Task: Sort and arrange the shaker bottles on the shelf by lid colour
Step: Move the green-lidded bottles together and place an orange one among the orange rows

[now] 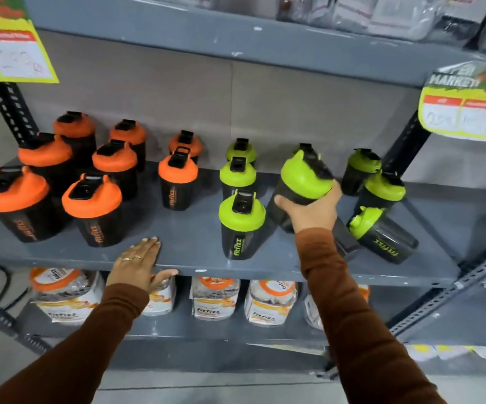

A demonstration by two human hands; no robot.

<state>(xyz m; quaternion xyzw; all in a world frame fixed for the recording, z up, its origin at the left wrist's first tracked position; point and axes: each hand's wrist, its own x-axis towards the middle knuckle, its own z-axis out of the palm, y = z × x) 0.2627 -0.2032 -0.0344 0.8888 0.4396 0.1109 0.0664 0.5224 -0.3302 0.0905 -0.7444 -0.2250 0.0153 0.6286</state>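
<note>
Right hand (313,209) is wrapping its fingers round a green-lid bottle (301,189) — tilting, top leaning away — just right of the green row (240,196), while the left hand (137,265) is lying flat, open, on the shelf (195,228) edge.

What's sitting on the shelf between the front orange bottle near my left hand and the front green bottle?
Nothing: in the head view, the shelf is bare between the orange bottle and the green bottle.

Orange-lidded shakers (93,199) left, green-lidded shakers (241,212) right; one green (381,234) seemingly toppled
</note>
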